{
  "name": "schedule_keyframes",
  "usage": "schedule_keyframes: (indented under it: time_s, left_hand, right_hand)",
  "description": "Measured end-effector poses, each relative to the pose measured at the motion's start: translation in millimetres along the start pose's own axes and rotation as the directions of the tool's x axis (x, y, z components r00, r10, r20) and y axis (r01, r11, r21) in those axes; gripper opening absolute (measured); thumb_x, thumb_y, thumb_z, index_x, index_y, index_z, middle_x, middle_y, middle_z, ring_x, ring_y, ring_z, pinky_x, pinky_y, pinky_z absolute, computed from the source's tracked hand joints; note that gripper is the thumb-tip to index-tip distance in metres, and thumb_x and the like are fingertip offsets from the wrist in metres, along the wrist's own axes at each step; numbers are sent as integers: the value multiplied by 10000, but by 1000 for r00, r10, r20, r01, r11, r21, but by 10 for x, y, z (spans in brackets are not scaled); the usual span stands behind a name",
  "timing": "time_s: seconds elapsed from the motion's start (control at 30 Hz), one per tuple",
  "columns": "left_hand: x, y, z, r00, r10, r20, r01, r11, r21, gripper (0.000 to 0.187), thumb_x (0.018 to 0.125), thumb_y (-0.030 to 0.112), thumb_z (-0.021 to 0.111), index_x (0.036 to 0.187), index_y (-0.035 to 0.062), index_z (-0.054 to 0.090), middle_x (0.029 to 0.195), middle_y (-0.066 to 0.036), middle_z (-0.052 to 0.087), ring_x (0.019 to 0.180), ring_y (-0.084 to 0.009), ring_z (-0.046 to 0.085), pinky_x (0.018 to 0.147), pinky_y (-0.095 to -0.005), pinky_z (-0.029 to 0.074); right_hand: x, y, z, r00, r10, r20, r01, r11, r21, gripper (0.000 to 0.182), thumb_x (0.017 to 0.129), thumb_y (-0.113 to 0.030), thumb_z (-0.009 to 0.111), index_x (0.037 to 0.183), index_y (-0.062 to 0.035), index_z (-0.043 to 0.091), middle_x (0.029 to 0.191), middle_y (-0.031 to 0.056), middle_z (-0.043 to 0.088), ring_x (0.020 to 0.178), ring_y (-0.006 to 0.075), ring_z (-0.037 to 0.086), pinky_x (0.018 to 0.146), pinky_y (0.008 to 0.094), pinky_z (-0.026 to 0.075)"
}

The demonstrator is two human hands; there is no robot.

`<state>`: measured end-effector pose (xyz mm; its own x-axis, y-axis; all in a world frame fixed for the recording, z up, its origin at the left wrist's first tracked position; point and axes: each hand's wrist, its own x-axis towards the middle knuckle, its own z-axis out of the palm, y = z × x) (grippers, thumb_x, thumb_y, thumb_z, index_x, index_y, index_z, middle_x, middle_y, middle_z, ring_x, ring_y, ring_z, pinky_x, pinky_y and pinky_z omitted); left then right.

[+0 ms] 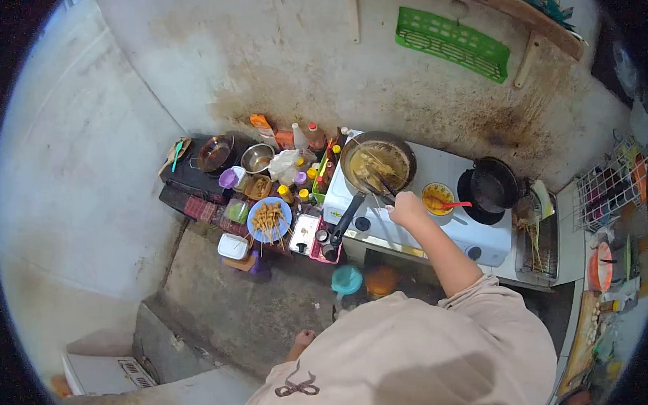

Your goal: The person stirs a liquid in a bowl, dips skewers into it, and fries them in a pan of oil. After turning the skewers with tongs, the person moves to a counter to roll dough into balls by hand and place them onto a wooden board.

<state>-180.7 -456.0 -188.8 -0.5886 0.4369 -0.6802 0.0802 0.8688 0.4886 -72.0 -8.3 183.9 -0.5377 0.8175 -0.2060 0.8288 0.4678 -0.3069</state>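
Stained pale walls (262,69) rise beyond a white two-burner stove (440,247), on which a large frying pan (409,160) sits with its black handle pointing toward the person. Inside the frying pan, thin skewers (372,158) lie in yellowish, frothy liquid. The right hand (408,210), at the near side of the frying pan, is closed around tongs (385,197) that reach down into it. The left hand (304,339) hangs low, well apart from the frying pan; its fingers look curled, but I cannot tell whether they hold anything. To the right of the frying pan stands a bowl (438,197) of orange sauce with a red spoon (458,204), and farther right a dark wok (496,183). To the left of the frying pan, past a cluster of bottles, a blue plate (252,218) bears more skewered pieces (269,216).
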Motion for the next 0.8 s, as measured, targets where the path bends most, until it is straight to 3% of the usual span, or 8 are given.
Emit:
schedule_keyframes:
  time_s: [0.03,0.13,0.23,0.33,0.43,0.63,0.73,0.8]
  left_hand:
    - [-20,13,-8,1000,1,-31,0,1000,28,289,708,295,514,832,37,553,724,-95,576,677,-183,549,629,-293,423]
    - [-31,94,-79,988,-98,121,111,987,-112,248,731,260,502,832,40,553,711,-82,570,639,-161,533,600,-293,420]
    - [-211,332,-271,992,-96,77,107,982,-157,237,752,244,488,839,33,550,705,-62,565,613,-141,517,577,-288,416]
    - [242,-255,52,992,119,44,-83,874,-479,249,760,251,487,851,26,541,706,-49,561,596,-135,507,556,-285,415]
    - [-185,423,-394,994,-36,99,41,998,-48,249,762,256,489,858,31,539,699,-43,558,586,-139,507,537,-289,414]
    - [-375,702,-584,992,-30,122,35,999,-39,220,756,248,504,793,35,545,682,-41,554,581,-128,500,524,-273,412]
    - [-273,577,-547,987,-30,156,35,999,-28,220,754,259,506,784,45,547,681,-35,554,573,-114,495,526,-264,412]
    - [-293,606,-593,987,-36,159,36,999,6,238,748,273,509,802,45,552,707,-48,568,611,-136,519,561,-279,418]
  right_hand:
    - [-5,-15,-10,1000,-6,2,6,1000,-9,337,671,-290,567,750,38,570,805,218,546,771,329,535,682,374,431]
    - [48,-68,42,1000,4,3,-4,999,-44,351,660,-296,576,751,43,568,814,222,543,782,333,530,686,371,431]
    - [41,-114,57,999,-3,36,4,999,-45,357,660,-298,575,752,47,566,819,223,541,788,336,527,688,371,430]
    - [108,-90,172,999,-3,35,7,994,-109,351,666,-288,572,755,52,565,811,219,543,774,339,528,686,372,430]
    - [30,-118,110,999,-38,-24,36,994,-106,333,676,-271,565,747,54,558,796,223,543,753,341,532,671,378,433]
    - [-73,-24,142,991,-41,-127,28,994,-102,331,678,-271,568,723,56,537,741,224,544,709,342,536,636,390,435]
    - [-88,46,161,999,10,-53,-15,995,-98,329,686,-279,558,722,48,539,741,226,542,696,360,525,629,401,424]
    - [-71,158,212,989,-21,-146,4,994,-112,335,690,-297,555,716,36,549,686,189,553,621,316,538,559,377,432]
